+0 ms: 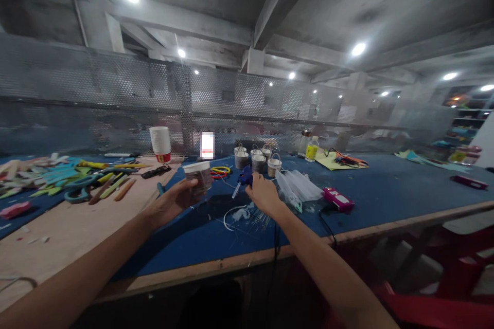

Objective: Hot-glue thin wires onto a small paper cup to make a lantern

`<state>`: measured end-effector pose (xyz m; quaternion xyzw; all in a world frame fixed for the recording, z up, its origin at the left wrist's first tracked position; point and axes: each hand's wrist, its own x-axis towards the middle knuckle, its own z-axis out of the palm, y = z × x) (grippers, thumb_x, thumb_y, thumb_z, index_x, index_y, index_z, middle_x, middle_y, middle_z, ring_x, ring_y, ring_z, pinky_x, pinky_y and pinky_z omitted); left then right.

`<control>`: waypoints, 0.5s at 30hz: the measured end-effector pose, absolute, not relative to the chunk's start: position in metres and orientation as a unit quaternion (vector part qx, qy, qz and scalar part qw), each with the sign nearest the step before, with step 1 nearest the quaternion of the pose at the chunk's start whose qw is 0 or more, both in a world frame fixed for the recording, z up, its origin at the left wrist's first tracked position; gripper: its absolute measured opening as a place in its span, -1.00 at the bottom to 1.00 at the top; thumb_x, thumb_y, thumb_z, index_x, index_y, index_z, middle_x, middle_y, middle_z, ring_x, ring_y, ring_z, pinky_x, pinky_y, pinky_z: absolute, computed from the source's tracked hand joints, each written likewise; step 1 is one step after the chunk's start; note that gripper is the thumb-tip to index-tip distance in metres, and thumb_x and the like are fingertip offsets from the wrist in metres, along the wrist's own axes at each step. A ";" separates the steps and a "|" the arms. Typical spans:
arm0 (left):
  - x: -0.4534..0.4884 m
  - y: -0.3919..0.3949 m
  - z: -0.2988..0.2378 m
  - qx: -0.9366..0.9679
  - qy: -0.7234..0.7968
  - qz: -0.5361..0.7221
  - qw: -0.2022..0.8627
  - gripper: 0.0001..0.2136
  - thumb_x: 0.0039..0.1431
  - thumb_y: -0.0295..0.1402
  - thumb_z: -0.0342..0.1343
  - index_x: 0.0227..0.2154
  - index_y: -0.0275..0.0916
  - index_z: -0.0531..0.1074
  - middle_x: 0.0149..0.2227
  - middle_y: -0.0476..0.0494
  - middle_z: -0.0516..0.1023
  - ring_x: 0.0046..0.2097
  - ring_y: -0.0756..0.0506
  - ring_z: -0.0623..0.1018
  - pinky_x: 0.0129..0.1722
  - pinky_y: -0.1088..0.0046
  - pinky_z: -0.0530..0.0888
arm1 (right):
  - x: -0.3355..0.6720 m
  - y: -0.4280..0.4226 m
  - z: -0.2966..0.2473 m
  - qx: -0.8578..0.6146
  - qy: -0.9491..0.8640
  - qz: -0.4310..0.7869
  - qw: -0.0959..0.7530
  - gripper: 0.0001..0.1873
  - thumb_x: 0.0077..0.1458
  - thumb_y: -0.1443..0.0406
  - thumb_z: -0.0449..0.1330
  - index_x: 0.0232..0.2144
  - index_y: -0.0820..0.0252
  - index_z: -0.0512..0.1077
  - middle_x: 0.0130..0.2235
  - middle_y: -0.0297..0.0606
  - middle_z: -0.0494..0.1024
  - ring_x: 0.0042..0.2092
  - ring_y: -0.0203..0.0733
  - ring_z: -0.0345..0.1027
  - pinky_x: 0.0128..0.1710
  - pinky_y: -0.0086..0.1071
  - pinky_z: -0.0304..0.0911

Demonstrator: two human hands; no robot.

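My left hand [176, 199] is closed around a small paper cup [204, 177] with a white rim and a brownish, patterned side, held upright above the blue table. My right hand [265, 195] is wrapped round a dark blue glue gun [246, 177], its far end pointing left toward the cup but apart from it. A dark cord [277, 241] hangs below my right wrist over the table edge. Beyond the glue gun stand several small cups with loop handles, such as the front right cup [274, 165]. Below it lies a curved white strip [227, 221] among thin stray strands.
A stack of paper cups [160, 141] stands at the back left. Scissors [79, 193], markers and coloured scraps crowd the left side. Right of my hands lie clear plastic bags [299, 187] and a magenta device [338, 199]. A yellow bottle [312, 149] stands behind, before the perforated metal screen [216, 92].
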<state>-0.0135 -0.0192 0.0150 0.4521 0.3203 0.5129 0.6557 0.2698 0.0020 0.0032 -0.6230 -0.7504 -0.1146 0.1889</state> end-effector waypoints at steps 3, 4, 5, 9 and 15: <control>-0.012 -0.020 0.015 0.461 0.326 0.515 0.645 -0.73 0.19 -0.37 0.32 -0.05 -0.25 0.62 -0.10 -0.22 0.74 -0.20 -0.15 0.67 -0.23 0.41 0.56 | 0.272 0.008 -0.007 -0.643 -0.743 -0.116 0.147 -0.67 0.35 0.25 0.05 0.05 0.36 0.34 0.04 0.16 0.54 0.05 0.13 0.52 0.06 -0.07 0.29; -0.011 -0.020 0.015 0.465 0.326 0.516 0.642 -0.72 0.18 -0.37 0.33 -0.04 -0.25 0.62 -0.08 -0.22 0.74 -0.18 -0.16 0.67 -0.23 0.41 0.56 | 0.273 0.010 -0.009 -0.649 -0.741 -0.111 0.133 -0.66 0.34 0.26 0.05 0.06 0.38 0.34 0.06 0.18 0.53 0.06 0.15 0.51 0.07 -0.05 0.28; -0.011 -0.020 0.015 0.469 0.326 0.517 0.638 -0.70 0.17 -0.35 0.34 -0.03 -0.25 0.62 -0.06 -0.23 0.73 -0.17 -0.17 0.67 -0.22 0.40 0.56 | 0.273 0.011 -0.011 -0.654 -0.739 -0.105 0.120 -0.65 0.33 0.27 0.05 0.07 0.39 0.35 0.07 0.20 0.52 0.07 0.16 0.50 0.08 -0.03 0.27; -0.011 -0.019 0.013 0.486 0.329 0.519 0.621 -0.67 0.15 -0.30 0.37 -0.01 -0.20 0.61 -0.01 -0.25 0.71 -0.08 -0.20 0.67 -0.14 0.34 0.56 | 0.278 0.012 -0.017 -0.659 -0.740 -0.096 0.093 -0.64 0.29 0.29 0.08 0.06 0.40 0.40 0.07 0.22 0.52 0.10 0.19 0.47 0.10 0.00 0.23; -0.007 -0.020 0.012 0.494 0.341 0.540 0.590 -0.62 0.07 -0.24 0.43 -0.04 -0.13 0.60 0.01 -0.22 0.69 0.03 -0.25 0.63 -0.04 0.27 0.54 | 0.274 0.003 0.000 -0.618 -0.761 -0.114 0.160 -0.62 0.28 0.26 0.18 0.08 0.33 0.43 0.16 0.19 0.45 0.22 0.23 0.32 0.19 0.09 0.17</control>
